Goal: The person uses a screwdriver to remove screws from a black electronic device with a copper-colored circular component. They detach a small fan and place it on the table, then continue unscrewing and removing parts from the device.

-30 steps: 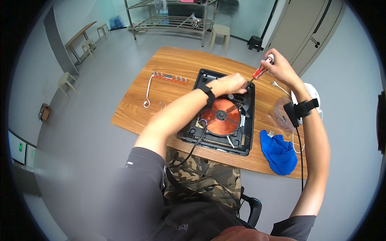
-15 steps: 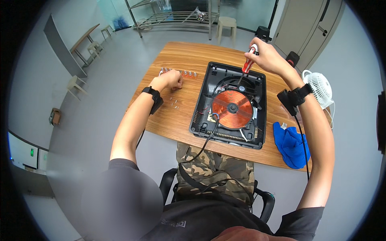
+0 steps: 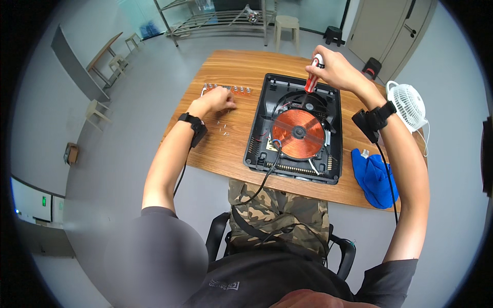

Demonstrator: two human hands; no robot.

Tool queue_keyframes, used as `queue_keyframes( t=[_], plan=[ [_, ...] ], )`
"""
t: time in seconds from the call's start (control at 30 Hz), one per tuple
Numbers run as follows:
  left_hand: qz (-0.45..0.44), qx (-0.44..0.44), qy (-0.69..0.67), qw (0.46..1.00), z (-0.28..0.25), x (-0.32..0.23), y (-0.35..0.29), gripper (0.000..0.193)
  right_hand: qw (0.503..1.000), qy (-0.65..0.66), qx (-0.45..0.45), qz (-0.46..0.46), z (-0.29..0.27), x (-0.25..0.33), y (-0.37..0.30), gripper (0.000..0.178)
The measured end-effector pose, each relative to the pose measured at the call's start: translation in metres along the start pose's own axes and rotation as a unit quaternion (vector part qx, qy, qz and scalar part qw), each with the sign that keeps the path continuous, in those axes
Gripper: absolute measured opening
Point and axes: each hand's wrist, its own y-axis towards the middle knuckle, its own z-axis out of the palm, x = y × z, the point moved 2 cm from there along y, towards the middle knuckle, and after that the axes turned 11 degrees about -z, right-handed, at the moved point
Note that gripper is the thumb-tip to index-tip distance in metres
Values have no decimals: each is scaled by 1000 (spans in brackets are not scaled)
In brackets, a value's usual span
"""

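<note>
My right hand [image 3: 331, 66] is wrapped round the red and white handle of a screwdriver [image 3: 311, 82]. Its shaft points down into the far part of an opened induction cooker [image 3: 261, 120], beyond the round copper coil [image 3: 298, 134]; the exact tip contact is too small to make out. Left of the black housing, my left hand [image 3: 222, 99] is low over the table with its fingers curled together. Whatever it may pinch is hidden. Several small screws [image 3: 224, 128] lie just nearer than this hand. A strip-shaped circuit board with round metal parts [image 3: 241, 90] lies behind it.
A crumpled blue cloth [image 3: 374, 179] lies at the table's right edge, with a white fan [image 3: 408, 105] beyond it. The cooker's black cord [image 3: 264, 185] hangs over the near edge onto my lap. A cable [image 3: 387, 177] runs down from my right wrist.
The whole view has shifted slightly. My left hand has edged a little to the right, fingers still curled. The screwdriver remains in the far part of the cooker, its handle slightly further left.
</note>
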Motion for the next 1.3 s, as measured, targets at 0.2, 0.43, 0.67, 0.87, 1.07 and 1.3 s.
queue_keyframes(
  t=[0.2, 0.43, 0.67, 0.87, 1.07, 1.3],
  plan=[
    [87, -115, -91, 985, -24, -56, -7, 20, 999, -6, -29, -34, 1, 1, 12, 45],
    [187, -88, -97, 974, -42, -128, -3, 26, 996, -18, -55, -69, 33, 27, 28, 47],
    [210, -109, -138, 962, -38, -158, 15, 34, 995, -41, -49, -75, 31, 15, 33, 47],
    [201, -105, -130, 965, -25, -169, 40, 38, 995, -57, -39, -79, 36, 2, 28, 46],
    [203, -95, -127, 966, -24, -167, 44, 27, 998, -32, -15, -54, 35, -2, 28, 52],
    [171, -76, -127, 974, -27, -166, 39, 30, 997, -38, -20, -66, 35, 1, 29, 52]
  ],
)
